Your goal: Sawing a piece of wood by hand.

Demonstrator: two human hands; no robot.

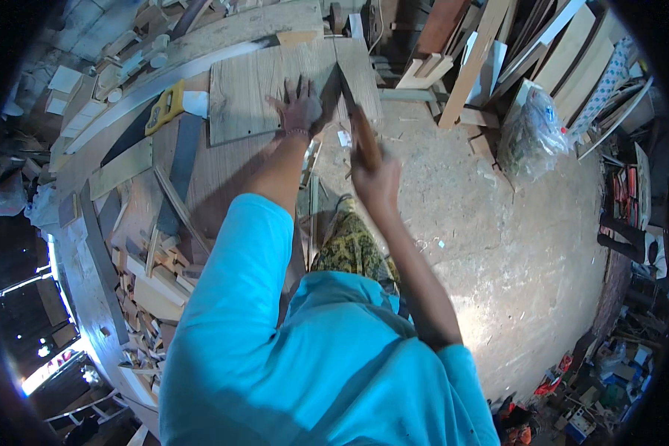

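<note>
A light wood-grain board (244,93) lies on the bench, its right part overhanging the floor. My left hand (296,108) presses on it with fingers spread, holding nothing. My right hand (376,178) grips the wooden handle of a saw (364,137), blurred by motion. The saw's dark blade runs up to a thin dark line across the board, right of my left hand. A handsaw with a yellow handle (163,105) lies just left of the board on the bench.
Offcuts (149,282) cover the bench's left side. Planks (468,70) lean at the upper right, beside a bulging plastic bag (531,137). The concrete floor (498,260) spreads to my right, with piled clutter (602,379) at its lower right edge.
</note>
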